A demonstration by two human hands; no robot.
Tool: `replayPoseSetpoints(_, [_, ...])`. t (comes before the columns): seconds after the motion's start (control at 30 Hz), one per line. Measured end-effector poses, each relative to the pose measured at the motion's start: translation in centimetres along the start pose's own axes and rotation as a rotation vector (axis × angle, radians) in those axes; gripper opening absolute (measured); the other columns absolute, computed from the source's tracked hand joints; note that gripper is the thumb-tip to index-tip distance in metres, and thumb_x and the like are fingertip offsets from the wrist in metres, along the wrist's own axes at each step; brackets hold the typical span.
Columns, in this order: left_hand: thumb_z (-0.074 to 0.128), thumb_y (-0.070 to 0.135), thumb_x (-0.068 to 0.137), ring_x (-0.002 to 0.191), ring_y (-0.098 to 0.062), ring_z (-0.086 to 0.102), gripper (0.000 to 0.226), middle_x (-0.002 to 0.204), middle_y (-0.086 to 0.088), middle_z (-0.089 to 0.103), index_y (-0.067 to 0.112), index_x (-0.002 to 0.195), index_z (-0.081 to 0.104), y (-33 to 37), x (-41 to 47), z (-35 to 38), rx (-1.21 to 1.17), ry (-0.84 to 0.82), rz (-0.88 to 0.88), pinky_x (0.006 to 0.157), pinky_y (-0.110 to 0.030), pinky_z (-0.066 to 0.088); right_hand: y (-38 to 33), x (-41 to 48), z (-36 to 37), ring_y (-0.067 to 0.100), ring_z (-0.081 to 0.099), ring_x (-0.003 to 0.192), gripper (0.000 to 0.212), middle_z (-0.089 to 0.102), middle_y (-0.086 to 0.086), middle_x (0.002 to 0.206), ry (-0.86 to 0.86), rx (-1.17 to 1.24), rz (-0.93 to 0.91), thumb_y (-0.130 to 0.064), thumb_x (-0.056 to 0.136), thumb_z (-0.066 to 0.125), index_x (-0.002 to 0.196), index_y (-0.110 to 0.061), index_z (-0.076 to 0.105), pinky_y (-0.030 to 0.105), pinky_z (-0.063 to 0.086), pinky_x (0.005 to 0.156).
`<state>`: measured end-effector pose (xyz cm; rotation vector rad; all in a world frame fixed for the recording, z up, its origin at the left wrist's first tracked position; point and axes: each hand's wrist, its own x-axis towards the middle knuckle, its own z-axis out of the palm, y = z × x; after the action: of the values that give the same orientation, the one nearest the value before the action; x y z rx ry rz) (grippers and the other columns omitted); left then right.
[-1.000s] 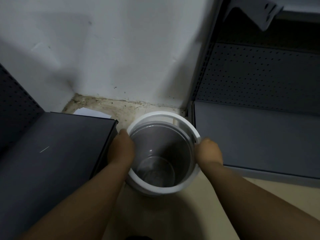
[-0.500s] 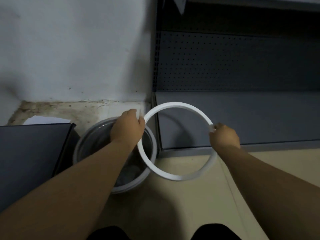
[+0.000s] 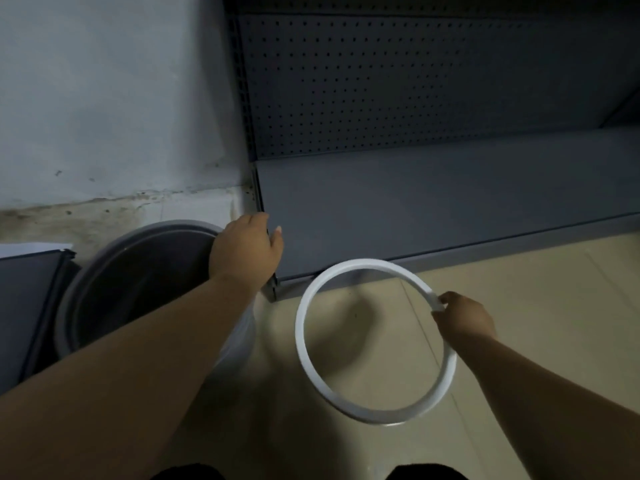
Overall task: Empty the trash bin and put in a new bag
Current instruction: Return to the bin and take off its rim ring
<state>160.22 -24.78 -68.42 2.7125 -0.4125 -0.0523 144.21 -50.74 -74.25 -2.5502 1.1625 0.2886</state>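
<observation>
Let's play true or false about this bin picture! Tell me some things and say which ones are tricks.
1. The white plastic ring sits on the grey round plastic bin. False: it is off the bin, held over the beige floor.
2. The right hand pinches the ring. True.
3. The left hand is at the bin's rim. True.
4. The bin stands on the grey metal shelf. False: it stands on the floor beside the shelf.

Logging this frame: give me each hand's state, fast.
Left hand: at the rim of the bin; grip cannot be told.
Right hand: closed, pinching the white ring.
</observation>
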Motion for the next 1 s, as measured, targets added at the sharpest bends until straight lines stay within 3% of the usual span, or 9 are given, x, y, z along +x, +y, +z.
replayPoseSetpoints(0.27, [0.040, 0.032, 0.096, 0.113, -0.034, 0.053, 0.040, 0.123, -0.018, 0.058, 0.005, 0.123, 0.052, -0.9, -0.4, 0.8, 0.084, -0.006, 0.018, 0.093, -0.043, 0.042, 1.0, 0.6, 5.3, 0.033, 0.060, 0.108, 0.028, 0.067, 0.015, 0.114, -0.068, 0.023, -0.017, -0.019, 0.090, 0.057, 0.116, -0.008, 0.063, 0.031, 0.046, 0.087])
replayPoseSetpoints(0.53, [0.039, 0.035, 0.096, 0.119, -0.030, 0.051, 0.045, 0.131, -0.015, 0.055, 0.008, 0.132, 0.045, -2.0, -0.4, 1.4, 0.114, 0.000, -0.001, 0.099, -0.043, 0.040, 1.5, 1.2, 7.8, 0.032, 0.063, 0.100, 0.021, 0.067, 0.014, 0.106, -0.052, -0.051, 0.049, -0.014, 0.093, 0.049, 0.108, -0.006, 0.061, 0.031, 0.048, 0.081])
replayPoseSetpoints(0.73, [0.040, 0.034, 0.096, 0.116, -0.030, 0.053, 0.043, 0.127, -0.015, 0.057, 0.007, 0.129, 0.047, -2.0, -0.4, 1.7, 0.141, -0.007, -0.019, 0.097, -0.041, 0.041, -0.8, 2.0, 9.0, 0.036, 0.061, 0.105, 0.028, 0.064, 0.019, 0.113, -0.089, -0.058, 0.095, -0.006, 0.096, 0.036, 0.114, 0.000, 0.056, 0.037, 0.048, 0.088])
replayPoseSetpoints(1.0, [0.039, 0.036, 0.096, 0.121, -0.029, 0.050, 0.045, 0.131, -0.014, 0.054, 0.009, 0.131, 0.045, -2.5, -0.4, 1.4, 0.185, -0.025, -0.014, 0.101, -0.042, 0.038, -2.9, 2.5, 8.8, 0.037, 0.052, 0.118, 0.031, 0.054, 0.021, 0.127, -0.174, -0.120, 0.039, -0.007, 0.094, 0.035, 0.120, 0.001, 0.049, 0.039, 0.041, 0.098])
